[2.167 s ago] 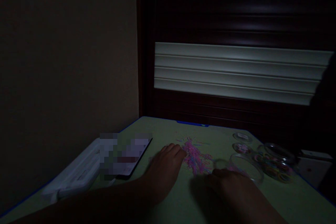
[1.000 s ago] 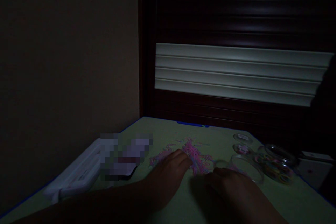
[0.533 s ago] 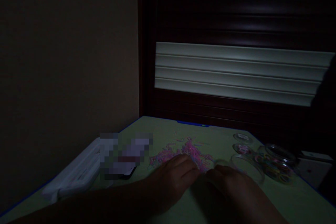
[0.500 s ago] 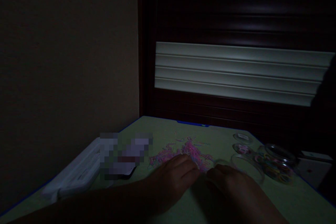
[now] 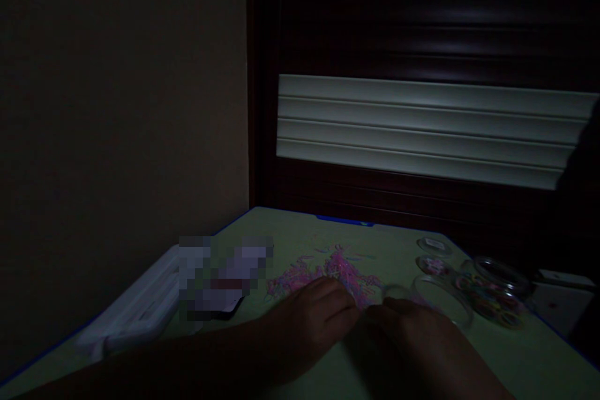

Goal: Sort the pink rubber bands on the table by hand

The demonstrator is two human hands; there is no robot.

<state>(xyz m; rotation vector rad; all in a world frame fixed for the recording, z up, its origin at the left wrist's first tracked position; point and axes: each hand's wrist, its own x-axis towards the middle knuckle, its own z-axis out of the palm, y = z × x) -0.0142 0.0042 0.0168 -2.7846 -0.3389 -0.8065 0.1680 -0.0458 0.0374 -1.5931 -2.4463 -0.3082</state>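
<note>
Pink loom bands (image 5: 300,279) lie in one loose pile on the green table (image 5: 525,369), lower middle of the frame. The left hand (image 5: 312,319) and right hand (image 5: 407,325) curl narrowly at its near edge, fingertips almost meeting; whether they pinch bands, I cannot tell. Upper right sit one clear tub (image 5: 443,303), one glass jar (image 5: 497,300) and two small round containers (image 5: 432,265).
</note>
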